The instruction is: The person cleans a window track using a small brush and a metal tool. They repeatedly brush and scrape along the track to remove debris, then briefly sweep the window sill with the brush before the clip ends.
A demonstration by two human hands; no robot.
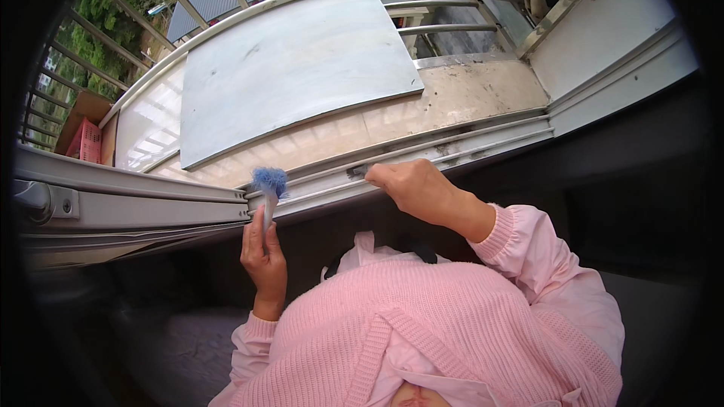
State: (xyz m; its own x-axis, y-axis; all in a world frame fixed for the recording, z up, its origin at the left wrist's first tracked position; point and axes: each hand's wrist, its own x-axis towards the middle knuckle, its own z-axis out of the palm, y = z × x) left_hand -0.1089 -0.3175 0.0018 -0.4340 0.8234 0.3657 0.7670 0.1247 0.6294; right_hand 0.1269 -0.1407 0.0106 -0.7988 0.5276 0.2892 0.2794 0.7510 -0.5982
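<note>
My left hand [264, 252] clasps the blue brush [268, 185]; my right hand [411, 181], perhaps empty, pressing the window track [452, 147], could slip.

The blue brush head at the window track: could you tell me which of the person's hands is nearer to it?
Left. The left hand holds the handle directly below the blue brush head; the right hand rests on the window track, off to the brush's right.

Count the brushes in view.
1: a blue-bristled brush, upright in the left hand, bristles at the window track. The right hand rests on the track, holding none visible.
</note>
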